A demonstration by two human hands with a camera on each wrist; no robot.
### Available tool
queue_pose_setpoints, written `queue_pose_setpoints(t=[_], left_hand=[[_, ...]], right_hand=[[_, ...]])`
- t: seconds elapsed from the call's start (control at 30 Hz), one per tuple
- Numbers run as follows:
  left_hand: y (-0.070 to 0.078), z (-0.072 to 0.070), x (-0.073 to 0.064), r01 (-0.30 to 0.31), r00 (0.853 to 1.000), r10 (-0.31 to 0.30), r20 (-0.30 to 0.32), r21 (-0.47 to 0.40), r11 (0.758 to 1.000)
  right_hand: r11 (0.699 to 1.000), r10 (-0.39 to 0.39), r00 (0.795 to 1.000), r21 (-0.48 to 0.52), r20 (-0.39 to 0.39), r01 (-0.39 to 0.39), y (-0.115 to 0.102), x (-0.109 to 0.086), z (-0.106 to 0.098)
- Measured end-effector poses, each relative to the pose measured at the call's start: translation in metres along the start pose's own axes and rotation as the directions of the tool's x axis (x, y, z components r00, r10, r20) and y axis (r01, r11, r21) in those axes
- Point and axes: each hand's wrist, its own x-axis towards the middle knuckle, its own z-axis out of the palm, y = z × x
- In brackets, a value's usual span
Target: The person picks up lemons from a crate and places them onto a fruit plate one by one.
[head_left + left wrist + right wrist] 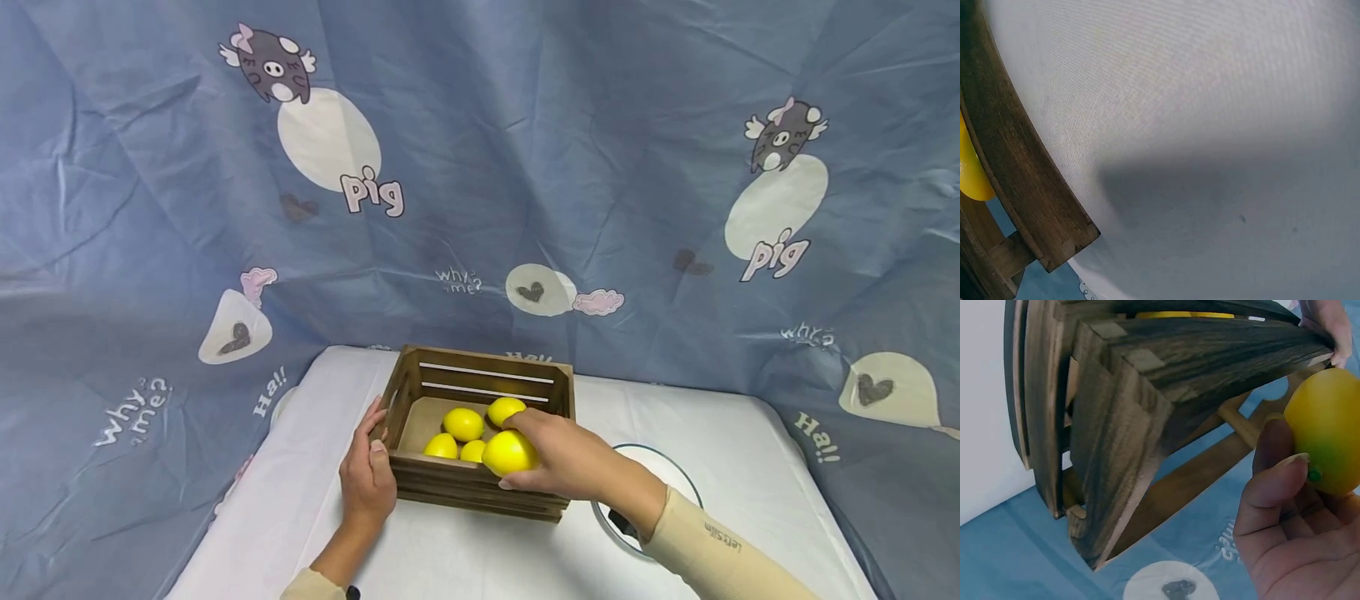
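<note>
A dark brown slatted wooden crate stands on the white-covered table in the head view. Several yellow lemons lie inside it. My right hand holds one lemon between thumb and fingers, over the crate's front edge. In the right wrist view, thumb and fingertips press around this lemon, whose green stem end shows near the thumb. My left hand grips the crate's left side near the front corner. The left wrist view shows a crate slat and part of a lemon, but not the hand.
A round clear dish with a blue-green rim sits right of the crate, partly under my right forearm. Behind the table hangs a blue printed cloth, close to the crate's back.
</note>
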Motion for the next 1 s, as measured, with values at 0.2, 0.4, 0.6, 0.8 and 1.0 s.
queue_pose_setpoints(t=[0.2,0.4,0.6,0.8,1.0], left_hand=[[-0.001,0.0,0.002,-0.003,1.0,0.003,-0.001,-0.002,1.0],[-0.001,0.0,0.0,0.017,1.0,-0.017,0.015,-0.009,1.0],[-0.001,-0.001,-0.002,-0.008,1.0,0.008,0.0,-0.01,1.0],[-0.003,0.0,-0.002,-0.029,1.0,0.028,-0.01,-0.024,0.999],[-0.002,0.0,-0.002,-0.013,1.0,0.013,-0.004,-0.018,1.0]], right_hand=[[0.998,0.023,0.999,0.057,-0.03,-0.021,0.002,-0.012,-0.002],[0.989,0.071,0.996,0.136,-0.057,-0.063,0.003,-0.035,-0.007],[0.984,0.113,0.989,0.147,-0.1,-0.098,0.002,-0.063,-0.007],[0.982,0.155,0.968,0.135,-0.198,-0.13,0.006,-0.088,-0.004],[0.97,0.223,0.921,0.162,-0.319,-0.179,0.022,-0.115,-0.002]])
